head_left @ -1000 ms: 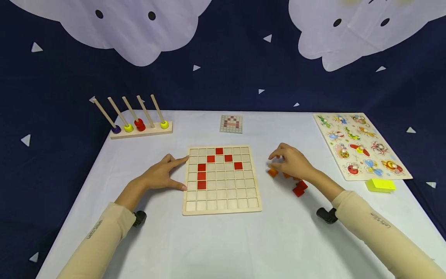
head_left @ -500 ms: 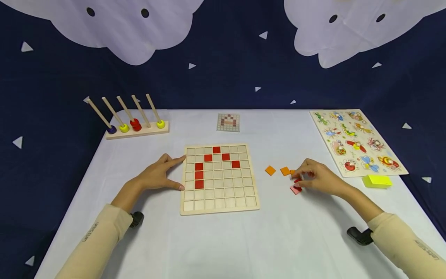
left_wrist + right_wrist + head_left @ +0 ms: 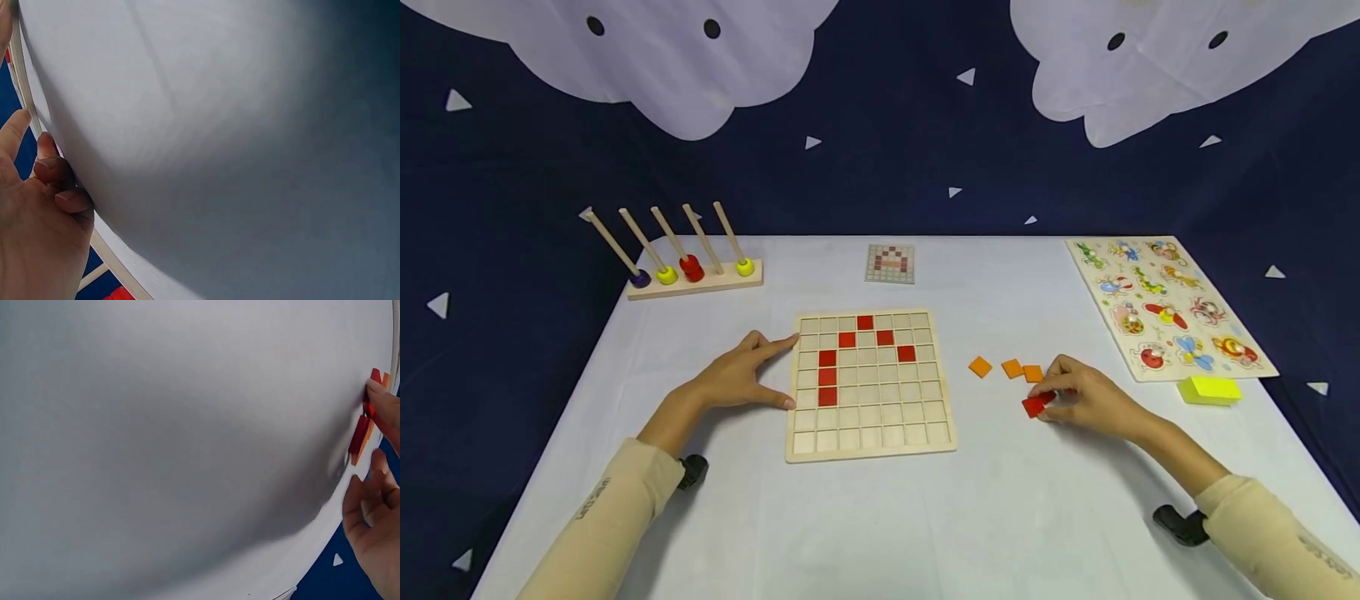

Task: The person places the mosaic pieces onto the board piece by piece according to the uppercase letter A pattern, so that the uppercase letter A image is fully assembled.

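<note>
A wooden grid board [image 3: 872, 456] lies flat in the head view, several red square tiles [image 3: 827, 377] set in its cells. Against its left edge rest the spread thumb and index fingertip of my left hand [image 3: 737, 377]; its other fingers are loosely bent in the left wrist view. Right of the board, my right hand [image 3: 1093, 402] pinches at a loose red tile [image 3: 1033, 407] with thumb and index finger. Another red tile [image 3: 359, 434] shows beside it in the right wrist view. Three orange tiles [image 3: 980, 367] lie between that hand and the board.
Behind the board lies a small pattern card [image 3: 891, 264]. A peg stand with coloured rings [image 3: 696, 287] is at the back left. An insect puzzle board [image 3: 1172, 317] and a yellow block [image 3: 1210, 390] are on the right, all on a white-covered table [image 3: 880, 533].
My right hand has moved from the orange tiles rightward and nearer to the red ones, where its fingertips now pinch. The left hand stays at the board's edge. The head view has shifted slightly.
</note>
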A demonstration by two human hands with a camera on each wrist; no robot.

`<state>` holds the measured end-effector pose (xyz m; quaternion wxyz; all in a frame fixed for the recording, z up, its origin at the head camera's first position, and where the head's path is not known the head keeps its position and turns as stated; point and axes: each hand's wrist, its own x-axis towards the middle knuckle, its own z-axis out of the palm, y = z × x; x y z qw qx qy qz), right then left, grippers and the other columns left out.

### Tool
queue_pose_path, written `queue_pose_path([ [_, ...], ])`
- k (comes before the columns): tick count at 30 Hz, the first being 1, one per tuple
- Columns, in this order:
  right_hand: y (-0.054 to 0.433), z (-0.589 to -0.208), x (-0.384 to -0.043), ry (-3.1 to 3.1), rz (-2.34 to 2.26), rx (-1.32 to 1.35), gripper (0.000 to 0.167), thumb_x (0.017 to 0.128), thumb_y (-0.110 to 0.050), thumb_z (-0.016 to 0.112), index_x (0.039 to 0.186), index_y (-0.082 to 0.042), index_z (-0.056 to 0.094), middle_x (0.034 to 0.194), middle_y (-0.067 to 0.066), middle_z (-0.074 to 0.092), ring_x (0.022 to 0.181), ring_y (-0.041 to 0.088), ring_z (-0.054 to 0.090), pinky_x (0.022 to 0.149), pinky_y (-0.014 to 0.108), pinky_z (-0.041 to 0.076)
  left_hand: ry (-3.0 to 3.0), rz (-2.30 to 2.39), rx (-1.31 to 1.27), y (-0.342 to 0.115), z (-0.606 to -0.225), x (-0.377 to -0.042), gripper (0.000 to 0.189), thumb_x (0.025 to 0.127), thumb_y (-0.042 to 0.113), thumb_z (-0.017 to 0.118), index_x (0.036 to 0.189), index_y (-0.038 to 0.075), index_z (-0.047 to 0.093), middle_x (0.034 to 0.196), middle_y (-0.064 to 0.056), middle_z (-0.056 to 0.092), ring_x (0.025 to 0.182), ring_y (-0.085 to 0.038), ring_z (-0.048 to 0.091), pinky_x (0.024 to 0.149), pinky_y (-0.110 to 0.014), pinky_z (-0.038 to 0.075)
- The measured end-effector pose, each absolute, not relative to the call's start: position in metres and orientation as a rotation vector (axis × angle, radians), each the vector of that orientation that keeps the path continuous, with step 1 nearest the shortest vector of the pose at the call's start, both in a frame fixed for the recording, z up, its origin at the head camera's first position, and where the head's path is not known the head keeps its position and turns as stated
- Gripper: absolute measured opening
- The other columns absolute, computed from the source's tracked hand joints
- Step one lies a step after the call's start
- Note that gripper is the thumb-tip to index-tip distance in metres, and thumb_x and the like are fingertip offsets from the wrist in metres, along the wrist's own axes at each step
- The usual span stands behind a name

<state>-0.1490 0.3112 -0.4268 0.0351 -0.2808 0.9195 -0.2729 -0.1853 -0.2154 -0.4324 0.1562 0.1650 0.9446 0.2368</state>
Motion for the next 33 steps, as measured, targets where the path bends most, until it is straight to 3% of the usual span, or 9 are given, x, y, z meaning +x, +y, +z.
queue_pose_path([
  [7, 0.300, -0.435, -0.143, 3.003, -0.705, -1.004, 0.023, 0.068, -0.011, 0.090, 0.088, -0.013, 0.078, 0.091, -0.009, 0.049, 0.082, 0.005, 0.050, 0.070, 0.023, 0.045, 2.706, 0.686, 0.492, -0.216, -0.433, -0.185, 0.109, 0.065, 0.059, 0.086, 0.155, 0.020, 0.037, 0.103, -0.007, 0.044, 0.087, -0.018, 0.044, 0.076, -0.032, 0.039],
  [14, 0.276, -0.431, -0.153, 2.935, -0.837, -0.998, 0.020, 0.070, -0.008, 0.088, 0.086, -0.011, 0.077, 0.089, -0.003, 0.051, 0.075, 0.011, 0.048, 0.062, 0.022, 0.040, 2.707, 0.680, 0.485, -0.217, -0.434, -0.185, 0.110, 0.065, 0.061, 0.085, 0.155, 0.021, 0.036, 0.105, -0.007, 0.044, 0.086, -0.018, 0.045, 0.076, -0.033, 0.039],
  [21, 0.232, -0.424, -0.165, 2.890, -0.819, -1.049, 0.023, 0.072, -0.013, 0.088, 0.092, -0.007, 0.078, 0.092, -0.005, 0.054, 0.085, 0.011, 0.053, 0.074, 0.030, 0.048, 2.709, 0.672, 0.476, -0.218, -0.434, -0.185, 0.111, 0.064, 0.062, 0.085, 0.155, 0.023, 0.035, 0.105, -0.006, 0.043, 0.087, -0.019, 0.045, 0.077, -0.033, 0.039],
  [27, 0.198, -0.421, -0.176, 2.835, -0.796, -1.073, 0.023, 0.077, -0.017, 0.085, 0.096, -0.006, 0.079, 0.091, 0.000, 0.054, 0.082, 0.014, 0.051, 0.069, 0.027, 0.044, 2.702, 0.679, 0.484, -0.218, -0.435, -0.186, 0.112, 0.063, 0.062, 0.085, 0.155, 0.024, 0.035, 0.105, -0.006, 0.043, 0.085, -0.018, 0.045, 0.076, -0.033, 0.039],
  [33, 0.168, -0.415, -0.188, 2.857, -0.763, -1.085, 0.022, 0.079, -0.017, 0.083, 0.098, -0.005, 0.078, 0.093, -0.001, 0.054, 0.085, 0.016, 0.051, 0.073, 0.032, 0.046, 2.704, 0.676, 0.489, -0.216, -0.435, -0.187, 0.111, 0.064, 0.062, 0.085, 0.155, 0.023, 0.035, 0.106, -0.006, 0.044, 0.086, -0.018, 0.045, 0.077, -0.033, 0.040],
])
